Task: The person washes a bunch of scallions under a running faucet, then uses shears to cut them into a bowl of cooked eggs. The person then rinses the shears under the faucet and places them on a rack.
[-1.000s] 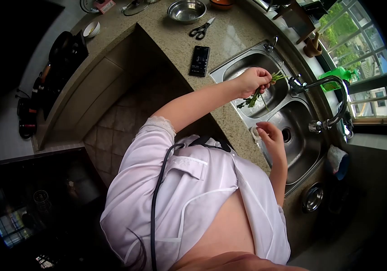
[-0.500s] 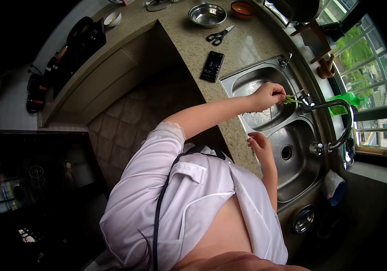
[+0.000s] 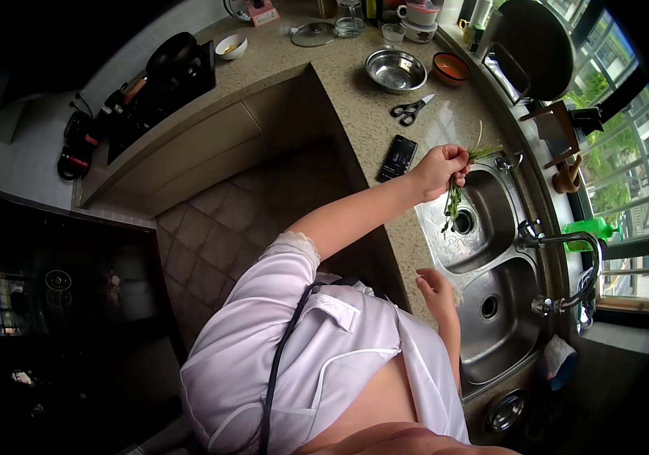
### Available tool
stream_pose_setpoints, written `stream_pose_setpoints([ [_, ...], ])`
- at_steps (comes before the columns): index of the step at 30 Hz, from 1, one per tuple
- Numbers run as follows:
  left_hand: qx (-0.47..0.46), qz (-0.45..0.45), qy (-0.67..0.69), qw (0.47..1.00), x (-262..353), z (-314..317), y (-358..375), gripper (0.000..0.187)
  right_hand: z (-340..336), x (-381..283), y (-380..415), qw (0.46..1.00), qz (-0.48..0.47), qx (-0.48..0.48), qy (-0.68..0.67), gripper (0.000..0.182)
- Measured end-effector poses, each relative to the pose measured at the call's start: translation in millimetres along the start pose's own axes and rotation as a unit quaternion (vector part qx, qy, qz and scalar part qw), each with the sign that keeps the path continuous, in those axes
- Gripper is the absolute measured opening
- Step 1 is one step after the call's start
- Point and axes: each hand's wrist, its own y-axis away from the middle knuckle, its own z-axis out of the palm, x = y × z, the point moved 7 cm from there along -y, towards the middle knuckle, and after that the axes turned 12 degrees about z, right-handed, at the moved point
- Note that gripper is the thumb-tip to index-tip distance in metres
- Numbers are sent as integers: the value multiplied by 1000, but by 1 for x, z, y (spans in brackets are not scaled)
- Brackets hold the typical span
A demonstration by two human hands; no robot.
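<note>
Greens dangle over sink, pinched in left hand; right hand loosely spread.

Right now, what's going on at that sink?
A person stands at a double sink in a kitchen. The left hand holds a small bunch of green stems above the far basin, leaves hanging down. The right hand is empty, at the counter's edge by the near basin. No water shows at the tap.
</note>
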Motion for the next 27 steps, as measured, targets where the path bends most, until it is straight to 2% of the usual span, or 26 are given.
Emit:
stream_pose_setpoints([
  [1, 21, 1, 30, 999, 19, -11, 0, 9, 10, -6, -5, 1000, -3, -1, 4, 18],
  [3, 32, 27, 34, 999, 68, -39, 1, 11, 25, -19, -18, 996, 2, 58, -65, 16],
  [8, 44, 151, 77, 985, 217, -132, 3, 10, 105, -74, -59, 994, 0, 26, -104, 16],
  [13, 75, 253, 64, 962, 356, -226, 37, 13, 195, -152, -112, 997, -40, -57, -43, 17],
  [17, 138, 312, 37, 939, 449, -292, 82, 14, 252, -213, -151, 987, -106, -113, 38, 18],
  [20, 192, 364, 40, 910, 510, -340, 116, 12, 285, -241, -190, 979, -109, -162, 65, 19],
  [22, 217, 402, 41, 889, 541, -372, 136, 13, 304, -266, -216, 961, -155, -200, 115, 17],
  [27, 253, 459, 7, 851, 592, -438, 157, 12, 344, -322, -313, 936, -160, -278, 144, 17],
])
